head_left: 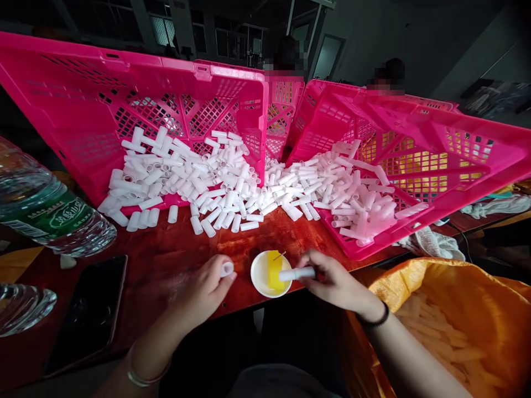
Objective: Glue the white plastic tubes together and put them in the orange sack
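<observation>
My left hand (pixel 203 290) is closed round a short white tube (pixel 227 269), its end poking out between thumb and fingers. My right hand (pixel 334 279) pinches a longer white tube (pixel 296 273) and holds its tip over a small white bowl (pixel 262 275) with a yellow sponge (pixel 274 270) inside. The bowl sits at the near edge of the red-brown table (pixel 166 260), between both hands. A heap of several white tubes (pixel 215 182) lies just beyond.
Two pink plastic crates (pixel 83 105) (pixel 456 149) lie tipped on their sides, spilling tubes. A water bottle (pixel 50 213) and a black phone (pixel 89 309) lie at left. An orange bag (pixel 448 287) with finished pieces is at right. Other people sit behind the crates.
</observation>
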Tool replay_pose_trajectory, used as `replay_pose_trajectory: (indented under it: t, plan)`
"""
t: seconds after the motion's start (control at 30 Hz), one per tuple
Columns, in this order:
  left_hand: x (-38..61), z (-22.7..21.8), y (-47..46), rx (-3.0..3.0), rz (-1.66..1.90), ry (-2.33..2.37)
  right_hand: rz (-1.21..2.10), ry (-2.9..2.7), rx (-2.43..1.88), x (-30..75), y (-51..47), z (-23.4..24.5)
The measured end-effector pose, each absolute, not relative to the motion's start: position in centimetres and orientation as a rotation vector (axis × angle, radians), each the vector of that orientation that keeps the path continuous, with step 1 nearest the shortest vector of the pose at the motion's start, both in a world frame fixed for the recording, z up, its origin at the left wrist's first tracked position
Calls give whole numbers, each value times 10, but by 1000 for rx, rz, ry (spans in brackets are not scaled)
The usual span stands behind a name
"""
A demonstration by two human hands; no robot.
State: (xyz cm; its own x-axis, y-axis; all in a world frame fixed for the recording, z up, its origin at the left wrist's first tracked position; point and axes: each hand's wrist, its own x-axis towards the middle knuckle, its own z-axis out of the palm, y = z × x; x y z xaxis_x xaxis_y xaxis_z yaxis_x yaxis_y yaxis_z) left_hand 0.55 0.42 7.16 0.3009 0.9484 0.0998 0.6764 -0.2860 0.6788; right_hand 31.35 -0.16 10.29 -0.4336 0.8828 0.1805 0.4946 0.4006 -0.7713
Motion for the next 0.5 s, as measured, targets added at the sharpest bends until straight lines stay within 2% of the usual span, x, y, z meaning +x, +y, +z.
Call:
replay_pose_trajectory:
  t: [0.13, 0.27, 0.4, 0.5]
  plan:
    - [42, 63, 4, 2150, 739, 1205, 600, -2061, -1072, 297, -3, 72]
    - [59, 60, 9, 2209, 742, 1208, 273, -2099, -1020, 294, 3, 50]
    - [61, 60, 10, 2179, 743, 1211, 439, -2125, -985, 299, -2, 52]
    - [60, 59, 10, 2159, 737, 1225, 598, -2010, -1123, 299, -7, 56]
